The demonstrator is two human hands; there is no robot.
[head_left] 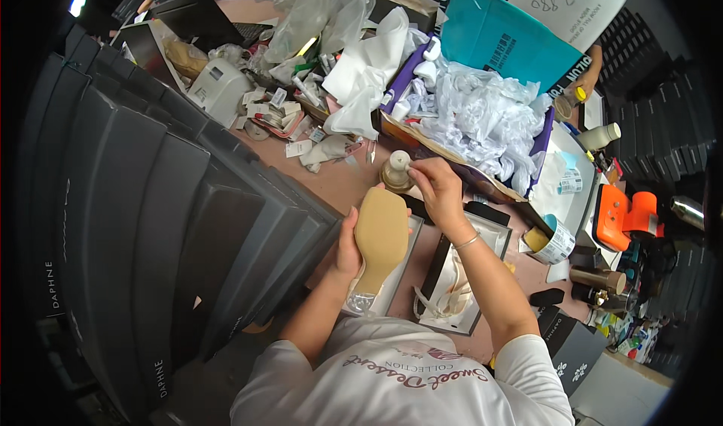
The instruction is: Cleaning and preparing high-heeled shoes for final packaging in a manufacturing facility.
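Note:
My left hand (pixel 347 247) is closed around a shoe (pixel 382 230), its tan sole turned up and the narrow end toward me. Most of the shoe's upper is hidden beneath the sole. Just beyond it stands a small bottle (pixel 395 174) with a pale, rounded top. Beside that top, the fingers of my right hand (pixel 439 189) are pinched together; what they hold, if anything, is too small to make out. Below the shoe lies a white open box (pixel 393 284) with clear plastic at its near end. Another open shoebox (pixel 476 317) to its right holds a light strappy shoe (pixel 452 296).
Tall stacks of dark shoeboxes (pixel 105 178) rise at my left. A purple-edged box (pixel 538 151) of crumpled white paper stands ahead. Tags, bags and a white label printer (pixel 218 91) crowd the back left. An orange tape dispenser (pixel 614 217) is at right, near another person's hand (pixel 584 87).

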